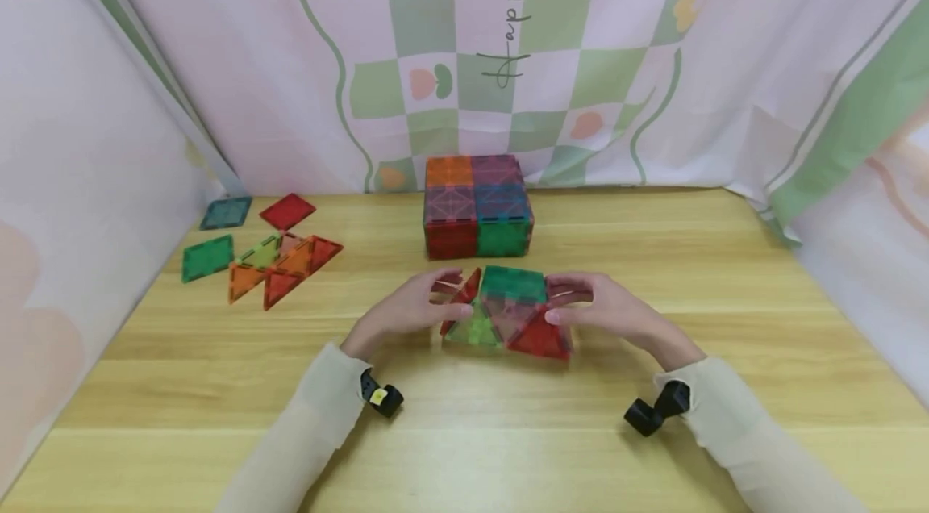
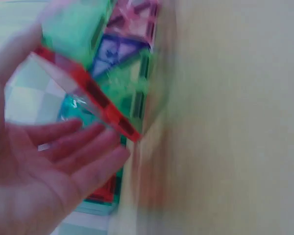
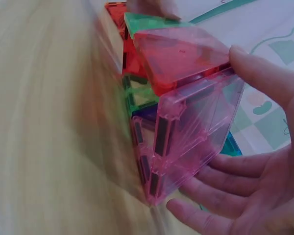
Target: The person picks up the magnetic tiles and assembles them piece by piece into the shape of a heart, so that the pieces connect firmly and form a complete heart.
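Note:
Between my two hands on the table stands a small structure of translucent magnetic tiles (image 1: 514, 284). It has a green tile on top, with light green, pink and red triangles facing me. My left hand (image 1: 410, 305) is at its left side, fingers extended beside a tilted red triangular tile (image 2: 90, 90), thumb near that tile's upper end. My right hand (image 1: 606, 305) holds the right side. In the right wrist view its thumb meets the corner by a red triangle (image 3: 181, 58), while the other fingers touch a pink tile (image 3: 196, 122) lower down.
Behind the structure sits a larger box of coloured magnetic tiles (image 1: 475, 210). Loose tiles lie flat at the left: a green square (image 1: 207, 258), a blue square (image 1: 226, 213), a red square (image 1: 288, 211) and several orange and other triangles (image 1: 290, 263). A patterned cloth (image 1: 493, 53) hangs behind the table.

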